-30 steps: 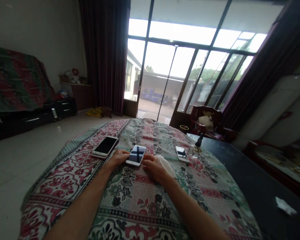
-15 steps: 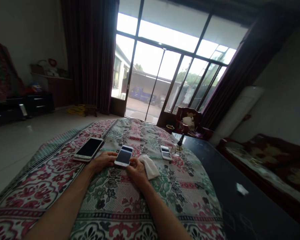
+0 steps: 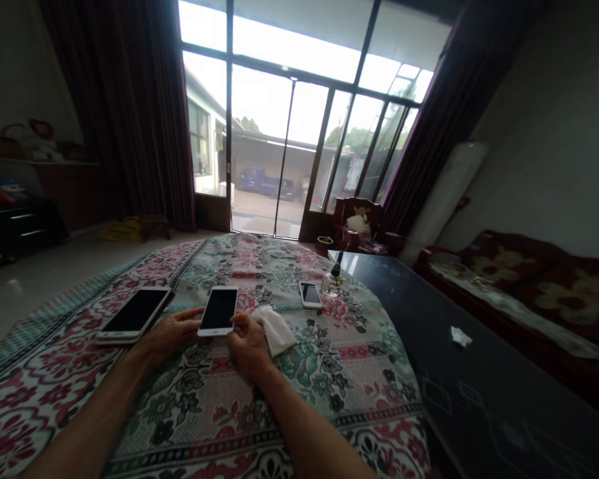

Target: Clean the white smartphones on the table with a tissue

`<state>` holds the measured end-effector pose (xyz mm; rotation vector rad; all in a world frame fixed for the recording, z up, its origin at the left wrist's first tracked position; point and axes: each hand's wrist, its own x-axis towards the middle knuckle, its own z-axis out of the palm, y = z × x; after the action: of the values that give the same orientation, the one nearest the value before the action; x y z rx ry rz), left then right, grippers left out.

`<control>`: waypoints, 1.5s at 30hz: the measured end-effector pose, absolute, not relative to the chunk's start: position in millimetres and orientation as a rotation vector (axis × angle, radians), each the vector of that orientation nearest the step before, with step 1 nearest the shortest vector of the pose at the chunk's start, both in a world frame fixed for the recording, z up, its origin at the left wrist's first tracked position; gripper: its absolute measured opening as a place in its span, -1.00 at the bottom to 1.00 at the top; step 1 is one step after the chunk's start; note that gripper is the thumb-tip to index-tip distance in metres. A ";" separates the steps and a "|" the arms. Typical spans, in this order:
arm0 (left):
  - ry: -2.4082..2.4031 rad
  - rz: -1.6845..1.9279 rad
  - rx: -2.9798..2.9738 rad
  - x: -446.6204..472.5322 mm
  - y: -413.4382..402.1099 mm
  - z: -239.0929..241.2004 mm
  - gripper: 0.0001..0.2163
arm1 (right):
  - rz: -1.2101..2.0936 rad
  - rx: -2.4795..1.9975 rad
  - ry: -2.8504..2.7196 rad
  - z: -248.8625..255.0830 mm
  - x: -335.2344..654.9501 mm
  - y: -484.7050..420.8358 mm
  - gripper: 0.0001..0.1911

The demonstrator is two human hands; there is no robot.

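A white-framed phone point(image 3: 218, 311) with a dark screen lies on the flowered cloth point(image 3: 329, 352) in front of me. My left hand point(image 3: 170, 334) rests on the cloth with its fingertips against the phone's near left edge. My right hand point(image 3: 247, 342) is curled, its fingertips pinching the phone's near right corner. A crumpled white wipe point(image 3: 278, 329) lies just right of my right hand. A larger phone point(image 3: 134, 313) lies to the left, and a smaller phone point(image 3: 310, 293) lies further right.
A small glass bottle point(image 3: 332, 283) stands beside the smaller phone. A dark glossy table point(image 3: 484, 406) at right bears a white paper scrap point(image 3: 460, 336). A patterned sofa point(image 3: 524, 279) lines the right wall. A wooden chair point(image 3: 359, 223) stands by the glass doors.
My head has turned right, so everything has shifted left in view. Both hands stay at the middle phone; my right fingers have closed in onto its near corner.
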<state>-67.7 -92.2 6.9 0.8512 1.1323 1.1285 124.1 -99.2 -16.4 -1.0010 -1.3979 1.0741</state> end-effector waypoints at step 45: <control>1.244 0.776 1.140 193.6 32.6 19.9 -0.88 | 0.578 -1.220 -0.947 -34.0 336.6 -20.3 -0.75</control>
<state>193.6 32.6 19.9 1.1396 1.2437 0.7760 336.6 -20.3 -34.0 -1.2199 -0.9472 0.5781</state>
